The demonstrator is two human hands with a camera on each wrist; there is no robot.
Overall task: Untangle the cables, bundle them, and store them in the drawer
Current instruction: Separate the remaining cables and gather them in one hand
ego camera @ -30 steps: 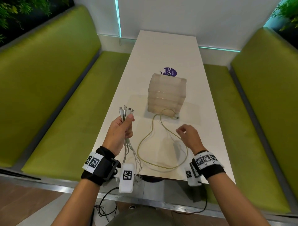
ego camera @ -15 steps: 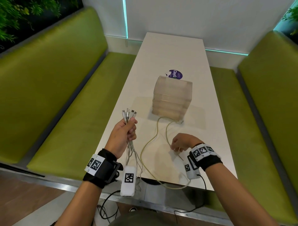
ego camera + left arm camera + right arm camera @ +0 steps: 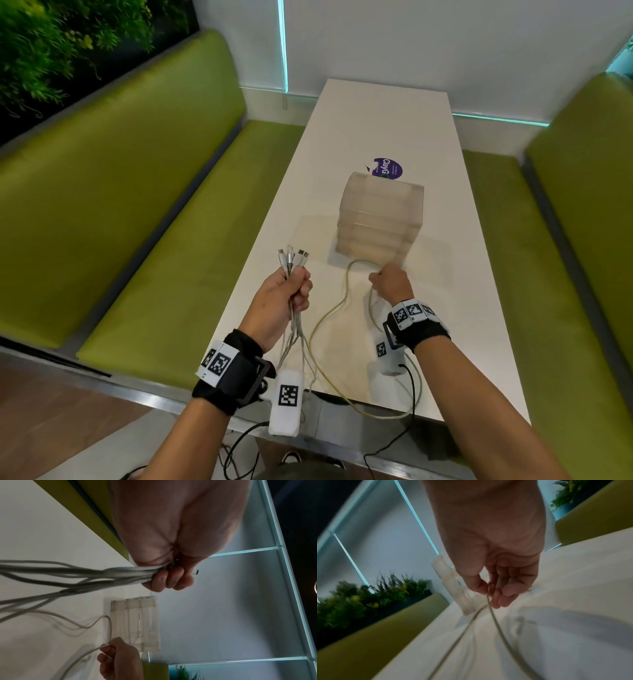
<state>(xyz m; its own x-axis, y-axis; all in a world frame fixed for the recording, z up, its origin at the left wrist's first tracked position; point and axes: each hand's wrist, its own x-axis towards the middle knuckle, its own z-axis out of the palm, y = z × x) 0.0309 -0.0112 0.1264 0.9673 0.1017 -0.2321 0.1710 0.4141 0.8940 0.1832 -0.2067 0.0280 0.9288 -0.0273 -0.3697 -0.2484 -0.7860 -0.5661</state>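
A: Your left hand (image 3: pixel 286 301) is fisted round the grey cables (image 3: pixel 291 337), plugs (image 3: pixel 292 258) fanned out above the knuckles, tails hanging below the wrist past the table (image 3: pixel 383 113) edge.

B: And right of that fist, your right hand (image 3: pixel 390 282) pinches the yellow cable (image 3: pixel 329 311) between thumb and fingers (image 3: pixel 496 599). The drawers (image 3: pixel 380 219) sit just beyond it, all closed as far as I can tell.

A: For this pull, I'd keep the pinch light and let the cable slide, drawing it toward your left fist so its end joins the plugs. Mind the loop dragging over the near edge.

B: Half a second back that hand was nearer you; it's pushed forward toward the drawers, still pinching, and the loop trails behind it. Left fist hasn't budged.
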